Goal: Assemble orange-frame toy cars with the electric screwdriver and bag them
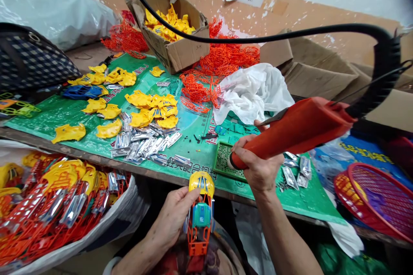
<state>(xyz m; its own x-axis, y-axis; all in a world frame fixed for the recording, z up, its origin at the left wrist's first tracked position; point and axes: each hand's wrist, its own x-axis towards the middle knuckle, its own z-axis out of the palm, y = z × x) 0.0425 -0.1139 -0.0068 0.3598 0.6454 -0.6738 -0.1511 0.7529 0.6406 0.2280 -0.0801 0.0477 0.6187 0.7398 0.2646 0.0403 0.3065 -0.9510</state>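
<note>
My left hand (176, 212) grips a partly assembled plastic toy vehicle (201, 215) below the table's front edge. It has an orange lattice frame, a teal block in the middle and a yellow shell with blue marks at its far end; my thumb presses beside the shell. My right hand (258, 165) is wrapped round a red power screwdriver (297, 131), tilted, with a thick black cable at its rear. The tool's nose is over a green perforated tray (222, 159); its tip is hidden from me. Silver chrome parts (148, 146) and yellow shells (155, 107) lie on the table.
At left, a white sack (119, 219) holds several assembled toys. A cardboard box (187, 53) of yellow shells stands at the back, near orange frames (230, 53) and a white plastic bag (254, 90). The black cable (226, 40) arches across the view. A red basket (342, 184) is at right.
</note>
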